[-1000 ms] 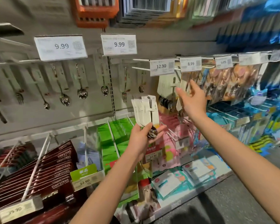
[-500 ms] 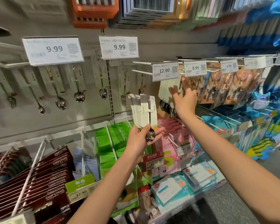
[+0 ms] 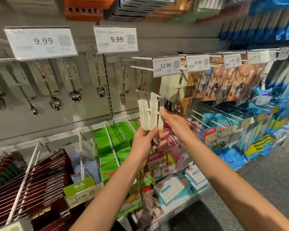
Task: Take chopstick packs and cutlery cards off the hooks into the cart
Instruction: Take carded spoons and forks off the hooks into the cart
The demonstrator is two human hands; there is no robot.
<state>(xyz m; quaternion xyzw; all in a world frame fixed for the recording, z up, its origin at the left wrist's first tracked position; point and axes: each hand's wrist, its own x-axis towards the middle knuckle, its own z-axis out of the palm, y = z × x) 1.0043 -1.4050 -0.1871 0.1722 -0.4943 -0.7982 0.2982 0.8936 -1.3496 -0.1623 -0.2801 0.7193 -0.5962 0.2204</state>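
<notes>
My left hand grips a fanned bunch of cream spoon cards by their lower end, in front of the pegboard. My right hand has its fingertips on the right edge of that bunch. Just behind, more cream spoon cards hang on the hook under the 12.90 tag. Single spoon and fork cards hang on the grey pegboard to the left. Dark red chopstick packs hang on long hooks at lower left. No cart is in view.
White hook rods stick out toward me at shoulder height. Green packs, pink packs and blue packs fill the lower hooks. Wooden utensil packs hang at right. Grey floor lies at lower right.
My right hand has come down and left from the 12.90 hook to the bunch held in my left hand. The left hand has stayed about where it was.
</notes>
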